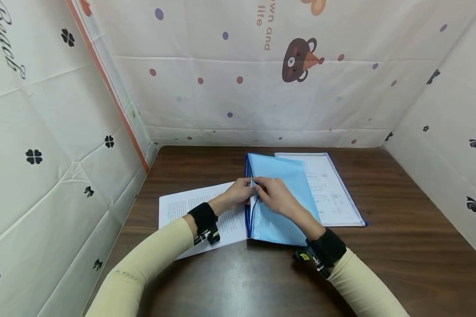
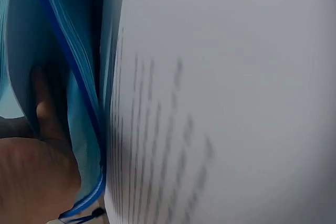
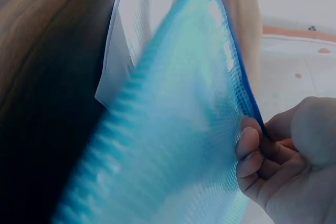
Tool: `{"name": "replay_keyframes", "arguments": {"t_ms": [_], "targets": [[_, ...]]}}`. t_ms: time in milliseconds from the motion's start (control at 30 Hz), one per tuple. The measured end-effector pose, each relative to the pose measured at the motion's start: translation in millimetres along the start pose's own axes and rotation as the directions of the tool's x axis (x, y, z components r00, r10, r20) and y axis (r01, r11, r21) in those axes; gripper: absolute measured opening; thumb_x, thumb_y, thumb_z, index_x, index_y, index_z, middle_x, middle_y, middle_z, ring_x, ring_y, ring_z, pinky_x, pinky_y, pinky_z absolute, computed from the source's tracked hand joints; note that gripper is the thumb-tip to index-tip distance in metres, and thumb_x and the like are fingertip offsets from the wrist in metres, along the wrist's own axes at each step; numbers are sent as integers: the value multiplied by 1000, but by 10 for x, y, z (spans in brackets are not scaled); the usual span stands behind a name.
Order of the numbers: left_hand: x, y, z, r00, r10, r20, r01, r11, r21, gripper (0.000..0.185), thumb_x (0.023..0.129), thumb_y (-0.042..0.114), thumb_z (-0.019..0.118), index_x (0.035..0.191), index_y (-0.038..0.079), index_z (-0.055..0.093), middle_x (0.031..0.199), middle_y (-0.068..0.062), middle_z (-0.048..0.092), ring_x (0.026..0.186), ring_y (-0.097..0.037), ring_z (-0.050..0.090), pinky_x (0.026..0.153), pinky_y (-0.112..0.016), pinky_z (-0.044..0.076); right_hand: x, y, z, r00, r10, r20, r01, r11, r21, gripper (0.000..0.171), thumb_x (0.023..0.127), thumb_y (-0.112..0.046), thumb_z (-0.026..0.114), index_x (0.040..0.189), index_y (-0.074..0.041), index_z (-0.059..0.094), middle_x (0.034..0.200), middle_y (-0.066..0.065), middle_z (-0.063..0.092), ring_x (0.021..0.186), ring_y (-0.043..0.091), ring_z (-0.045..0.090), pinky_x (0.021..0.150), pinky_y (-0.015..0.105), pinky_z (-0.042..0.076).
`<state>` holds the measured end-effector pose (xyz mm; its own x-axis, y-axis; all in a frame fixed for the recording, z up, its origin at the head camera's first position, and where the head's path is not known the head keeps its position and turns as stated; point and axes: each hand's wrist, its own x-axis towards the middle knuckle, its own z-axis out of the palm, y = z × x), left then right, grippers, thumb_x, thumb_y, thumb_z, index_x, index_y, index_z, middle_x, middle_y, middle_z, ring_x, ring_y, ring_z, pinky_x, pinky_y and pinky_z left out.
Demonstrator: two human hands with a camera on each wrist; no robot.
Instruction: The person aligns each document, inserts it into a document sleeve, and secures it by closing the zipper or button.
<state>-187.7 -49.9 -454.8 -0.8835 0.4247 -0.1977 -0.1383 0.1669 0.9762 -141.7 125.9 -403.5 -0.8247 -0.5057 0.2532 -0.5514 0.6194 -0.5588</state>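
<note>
A light-blue mesh zip pouch (image 1: 283, 220) with dark-blue zipper edging stands partly spread at its left side. At that opening my left hand (image 1: 238, 192) has a straight finger inside and the thumb on the other side of a pale layer; I cannot tell whether this layer is pouch wall or paper. My right hand (image 1: 275, 197) pinches the blue zipper edge from the right, its fingers (image 3: 249, 150) curled over the rim in the right wrist view. Printed paper (image 1: 182, 207) lies left of the pouch, partly beneath my left forearm.
A clear-fronted document pouch (image 1: 333, 193) with blue trim and printed sheets inside lies at the right, partly under the blue pouch. Everything lies on a dark wooden table (image 1: 396, 251). Patterned white cloth (image 1: 206, 101) encloses the table at the back and both sides.
</note>
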Motion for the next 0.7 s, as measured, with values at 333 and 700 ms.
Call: {"name": "replay_keyframes", "arguments": {"t_ms": [333, 700], "targets": [[41, -42, 88, 1000, -6, -18, 8, 997, 74, 38, 111, 5, 43, 146, -4, 55, 85, -6, 56, 64, -15, 52, 59, -26, 48, -6, 23, 19, 1000, 18, 1, -18, 1000, -8, 36, 110, -6, 53, 143, 7, 61, 58, -4, 54, 47, 11, 46, 48, 27, 37], [4, 84, -232, 987, -45, 152, 25, 991, 130, 45, 111, 25, 59, 148, 0, 53, 115, -14, 66, 95, -25, 73, 80, -37, 63, -36, 47, -80, 1000, 26, -10, -25, 999, 32, 37, 112, -8, 51, 144, 9, 58, 75, -1, 66, 57, 10, 59, 50, 28, 48]]}}
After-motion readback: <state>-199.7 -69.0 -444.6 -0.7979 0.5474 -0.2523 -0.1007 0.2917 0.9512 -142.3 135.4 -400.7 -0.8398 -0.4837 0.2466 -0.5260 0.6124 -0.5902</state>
